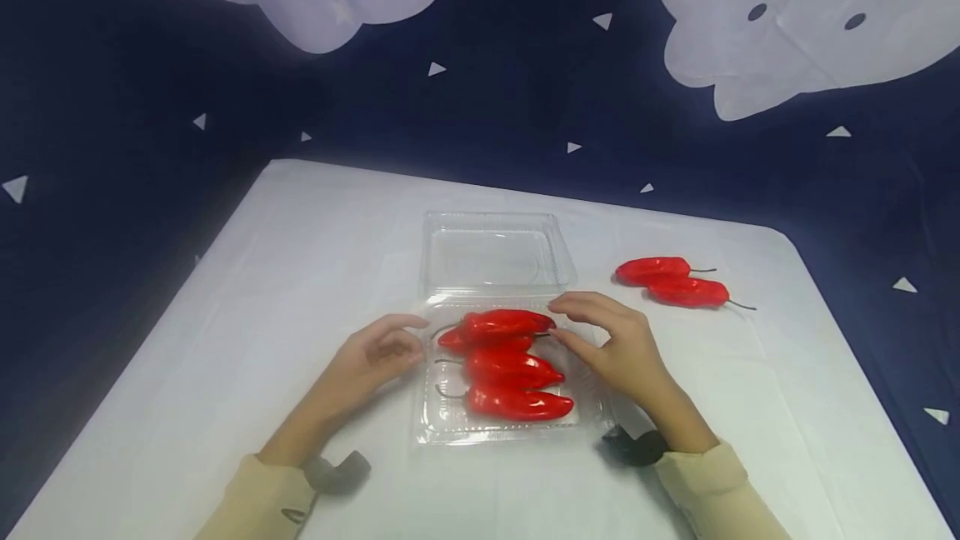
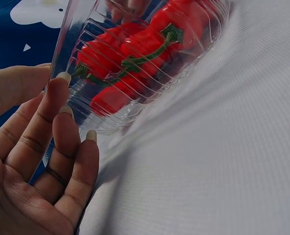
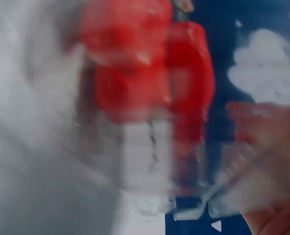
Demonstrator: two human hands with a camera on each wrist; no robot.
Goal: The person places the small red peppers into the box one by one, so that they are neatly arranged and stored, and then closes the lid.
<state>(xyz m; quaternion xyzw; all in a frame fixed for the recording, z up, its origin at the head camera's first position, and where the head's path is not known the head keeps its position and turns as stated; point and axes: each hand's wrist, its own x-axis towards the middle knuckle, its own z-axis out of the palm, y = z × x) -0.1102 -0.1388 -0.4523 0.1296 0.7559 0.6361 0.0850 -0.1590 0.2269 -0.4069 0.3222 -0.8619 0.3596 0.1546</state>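
Observation:
A clear plastic clamshell box (image 1: pixel 450 432) stands on the white table with its lid (image 1: pixel 491 261) folded back. Several red peppers (image 1: pixel 517 402) lie side by side in its base, most of their stems toward the left. My left hand (image 1: pixel 378 352) is at the box's left edge, fingers loosely bent and fingertips right at the rim. In the left wrist view its fingers (image 2: pixel 79 171) stand against the ribbed wall. Over the right side of the box is my right hand (image 1: pixel 618 344), thumb and forefinger apart near the ends of the rear peppers. The right wrist view is blurred.
Two more red peppers (image 1: pixel 686 292) lie on the table at the back right, touching, stems to the right. Beyond the white tabletop (image 1: pixel 300 232) hangs a dark blue cloth (image 1: pixel 510 107) with pale clouds and small triangles.

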